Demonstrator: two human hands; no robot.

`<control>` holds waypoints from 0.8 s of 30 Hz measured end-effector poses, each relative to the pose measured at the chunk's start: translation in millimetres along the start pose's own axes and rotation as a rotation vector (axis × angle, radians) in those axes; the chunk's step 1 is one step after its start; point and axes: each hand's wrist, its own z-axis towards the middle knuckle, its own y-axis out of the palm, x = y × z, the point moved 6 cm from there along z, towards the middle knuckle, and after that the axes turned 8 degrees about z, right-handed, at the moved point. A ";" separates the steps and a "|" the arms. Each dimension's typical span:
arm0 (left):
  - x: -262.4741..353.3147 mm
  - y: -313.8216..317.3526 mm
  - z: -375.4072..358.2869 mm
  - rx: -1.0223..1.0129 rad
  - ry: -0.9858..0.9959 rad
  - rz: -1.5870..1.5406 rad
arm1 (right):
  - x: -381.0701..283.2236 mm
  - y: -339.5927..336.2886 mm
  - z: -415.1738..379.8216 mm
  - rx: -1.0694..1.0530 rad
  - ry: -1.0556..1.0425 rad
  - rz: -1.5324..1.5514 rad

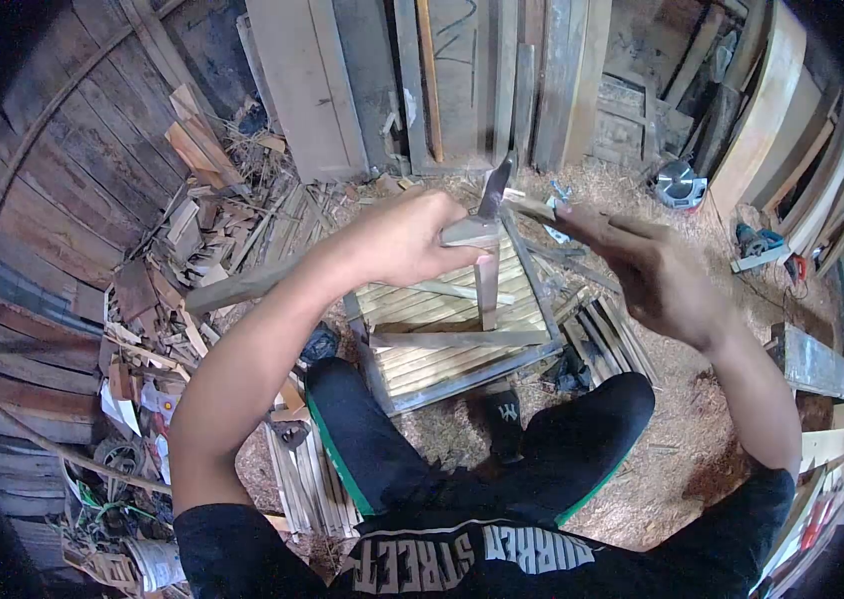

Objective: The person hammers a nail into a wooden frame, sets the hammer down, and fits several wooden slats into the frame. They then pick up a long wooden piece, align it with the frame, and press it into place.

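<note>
My left hand (427, 235) is closed around a wooden-handled bladed tool, close to its head. A dark metal blade (495, 190) points up and away from the fist, and the wooden handle (242, 288) runs back to the left under my forearm. Below the fist, a brown wooden piece (487, 295) reaches down to a wooden bar (457, 339) across a slatted wooden panel (407, 384) with a grey frame. My right hand (657, 265) is raised at the panel's right, fingers stretched out, their tips near the end of a thin wood strip (532, 205).
Scrap wood (192, 225) is piled along the left wall. Boards (307, 90) lean at the back. A circular saw (679, 185) and a blue power tool (760, 242) lie on the sawdust-covered floor at right. Bundled slats (607, 339) rest beside my knee.
</note>
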 end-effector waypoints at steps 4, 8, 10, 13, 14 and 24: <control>5.1 -7.0 0.1 0.011 -0.008 0.053 | -17.3 -28.0 -2.7 0.537 -0.344 0.150; 1.2 -5.3 -0.9 0.026 0.016 0.023 | -3.2 0.4 4.5 0.005 -0.013 -0.084; 2.2 -7.1 0.1 0.016 -0.015 0.009 | -9.8 -12.8 5.0 0.220 -0.149 0.076; -0.7 -1.3 -0.3 -0.005 -0.032 0.001 | -5.4 3.4 3.6 -0.020 -0.042 -0.098; -0.5 -1.9 0.6 0.010 -0.013 0.008 | -7.9 -1.5 6.1 -0.019 -0.016 -0.115; -0.6 -2.6 2.1 -0.030 -0.025 0.013 | -5.3 -9.3 3.9 0.202 -0.090 0.170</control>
